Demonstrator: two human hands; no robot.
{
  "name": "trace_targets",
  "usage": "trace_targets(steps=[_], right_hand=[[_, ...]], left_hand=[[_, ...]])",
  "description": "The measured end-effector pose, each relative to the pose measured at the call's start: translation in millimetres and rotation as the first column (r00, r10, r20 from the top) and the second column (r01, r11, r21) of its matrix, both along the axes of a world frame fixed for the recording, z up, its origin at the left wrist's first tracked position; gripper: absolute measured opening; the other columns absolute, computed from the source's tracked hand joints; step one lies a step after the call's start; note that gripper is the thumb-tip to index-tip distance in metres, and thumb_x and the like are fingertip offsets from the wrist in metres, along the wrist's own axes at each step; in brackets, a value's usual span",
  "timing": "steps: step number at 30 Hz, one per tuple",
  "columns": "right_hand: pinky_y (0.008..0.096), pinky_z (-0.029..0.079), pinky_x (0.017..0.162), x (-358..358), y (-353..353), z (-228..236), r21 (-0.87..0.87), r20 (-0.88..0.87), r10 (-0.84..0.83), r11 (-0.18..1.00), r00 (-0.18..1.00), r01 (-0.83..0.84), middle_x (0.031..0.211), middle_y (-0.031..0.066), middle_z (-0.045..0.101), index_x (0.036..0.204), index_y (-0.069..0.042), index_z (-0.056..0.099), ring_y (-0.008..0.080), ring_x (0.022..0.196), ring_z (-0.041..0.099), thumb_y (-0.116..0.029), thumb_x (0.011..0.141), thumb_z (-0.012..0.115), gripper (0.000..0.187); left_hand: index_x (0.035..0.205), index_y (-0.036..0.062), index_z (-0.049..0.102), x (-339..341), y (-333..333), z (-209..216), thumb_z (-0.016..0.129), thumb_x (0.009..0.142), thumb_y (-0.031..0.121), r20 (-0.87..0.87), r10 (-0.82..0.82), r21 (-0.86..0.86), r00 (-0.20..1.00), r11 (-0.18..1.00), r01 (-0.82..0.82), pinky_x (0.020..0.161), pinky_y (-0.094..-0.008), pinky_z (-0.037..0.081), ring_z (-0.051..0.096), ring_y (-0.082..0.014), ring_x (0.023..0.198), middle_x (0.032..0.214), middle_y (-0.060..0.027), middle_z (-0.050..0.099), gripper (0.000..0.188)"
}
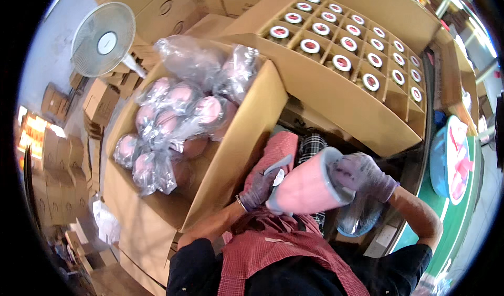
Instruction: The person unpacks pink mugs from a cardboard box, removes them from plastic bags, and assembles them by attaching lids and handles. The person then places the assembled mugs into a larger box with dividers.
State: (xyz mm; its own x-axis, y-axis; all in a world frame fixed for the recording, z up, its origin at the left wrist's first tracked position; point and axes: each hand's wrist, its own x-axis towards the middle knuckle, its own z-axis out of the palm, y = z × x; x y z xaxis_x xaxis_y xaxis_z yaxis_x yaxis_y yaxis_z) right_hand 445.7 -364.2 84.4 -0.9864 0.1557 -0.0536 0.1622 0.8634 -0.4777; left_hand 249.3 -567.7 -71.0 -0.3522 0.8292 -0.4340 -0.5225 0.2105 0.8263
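A pink, tapered container point(307, 188) with a grey rim and inside lies tilted on its side in front of me, its wide mouth to the right. My left hand point(257, 188), in a thin grey glove, is closed around its narrow end, by a grey strap-like piece point(280, 164) and a small white patch point(279, 178). My right hand point(363, 174), gloved too, is curled at the mouth, with its fingers reaching inside. Motion smears these fingers, and whatever they may hold is hidden.
An open carton point(233, 154) at the left holds several pink items in clear bags point(178, 96). Ahead, a divided carton point(336, 99) holds several white-capped jars point(341, 63). A blue basket point(441, 162) stands right on a green surface point(457, 217). A fan point(103, 40) stands far left.
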Motion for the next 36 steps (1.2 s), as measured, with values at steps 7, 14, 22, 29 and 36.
trace_targets(steps=[7, 14, 22, 29, 36], right_hand=[[0.0458, 0.05, 0.072, -14, 25, -95, -0.131, 0.001, -0.131, 0.983, 0.991, 0.13, 0.084, 0.0168, 0.063, 0.088, -0.002, 0.064, 0.0366, 0.081, 0.063, -0.02, 0.089, 0.062, 0.018], [0.0473, 0.051, 0.074, -47, 35, -97, 0.036, 0.454, -0.156, 0.987, 0.877, 0.157, 0.08, 0.0208, 0.065, 0.085, -0.003, 0.069, 0.038, 0.079, 0.064, -0.041, 0.091, 0.055, 0.04], [0.0402, 0.05, 0.08, -63, 22, -32, -0.169, -0.146, 0.425, 0.879, 0.893, -0.446, 0.11, 0.0096, 0.059, 0.105, -0.009, 0.063, 0.0275, 0.097, 0.06, -0.025, 0.09, 0.062, 0.022], [0.0429, 0.049, 0.08, -48, 39, -86, -0.224, 0.171, 0.32, 0.934, 0.932, -0.28, 0.097, 0.0129, 0.061, 0.11, -0.008, 0.061, 0.0309, 0.092, 0.062, -0.026, 0.085, 0.064, 0.031], [0.0361, 0.052, 0.081, -75, 47, -75, -0.394, 0.134, 0.03, 0.919, 0.99, 0.026, 0.095, 0.0111, 0.065, 0.12, -0.006, 0.063, 0.0242, 0.087, 0.065, -0.021, 0.087, 0.066, 0.036]], left_hand=[[0.138, 0.0042, 0.047, -21, -33, 41, 0.06, 0.095, 0.012, -0.567, -0.512, -0.024, 0.645, 0.793, 0.609, 0.091, -0.0334, 0.05, 0.06, -0.0169, 0.103, 0.122, -0.0105, 0.06, 0.046], [0.113, 0.0089, 0.059, 27, -29, -32, 0.046, 0.103, 0.025, 0.495, -0.248, 0.169, 0.833, 0.968, 0.188, 0.044, -0.0265, 0.043, 0.053, -0.0122, 0.055, 0.078, -0.0013, 0.058, 0.023], [0.067, 0.0099, 0.056, -64, -25, -9, 0.036, 0.104, 0.04, -0.181, -0.426, 0.185, 0.887, 0.871, 0.456, 0.051, -0.0256, 0.036, 0.042, -0.0093, 0.051, 0.053, 0.004, 0.043, 0.052], [0.105, 0.0065, 0.06, -29, -38, 7, 0.044, 0.104, 0.031, -0.423, -0.281, 0.085, 0.862, 0.934, 0.346, 0.061, -0.0297, 0.044, 0.05, -0.0132, 0.067, 0.075, 0.0009, 0.054, 0.029], [0.109, 0.0014, 0.063, -152, -27, 78, 0.052, 0.098, 0.014, -0.544, 0.104, -0.281, 0.832, 0.912, -0.298, 0.082, -0.0272, 0.047, 0.057, -0.0154, 0.089, 0.095, -0.0051, 0.061, 0.02]])
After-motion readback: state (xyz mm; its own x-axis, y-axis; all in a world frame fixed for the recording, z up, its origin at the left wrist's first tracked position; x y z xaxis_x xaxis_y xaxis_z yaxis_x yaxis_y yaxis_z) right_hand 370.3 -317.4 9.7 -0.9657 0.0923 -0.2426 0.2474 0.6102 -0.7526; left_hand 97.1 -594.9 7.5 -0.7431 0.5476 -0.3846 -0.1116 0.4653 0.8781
